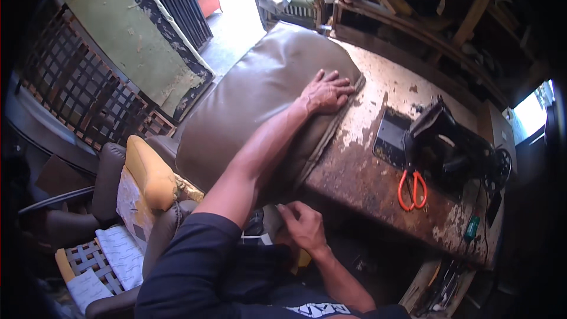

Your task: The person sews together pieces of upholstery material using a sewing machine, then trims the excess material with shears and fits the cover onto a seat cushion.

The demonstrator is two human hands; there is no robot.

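A large brown leather-like cushion (236,124) lies over the left end of the worn wooden worktable (354,171), its seamed edge facing right. My left hand (328,93) rests flat on its far right corner by the seam, fingers spread. Below the near edge of the table, close to my lap, my right hand (305,225) is closed in a pinch; whatever is between the fingertips is too small to make out. To the right on the table stands a black sewing machine (443,142), with orange-handled scissors (412,192) lying in front of it.
A small green object (472,228) lies near the table's right edge, above an open drawer (443,283) of tools. A partly stripped chair (147,183) stands at my left. Behind it lean a green panel (130,35) and a webbed frame (77,77). An armchair (295,6) stands beyond the table.
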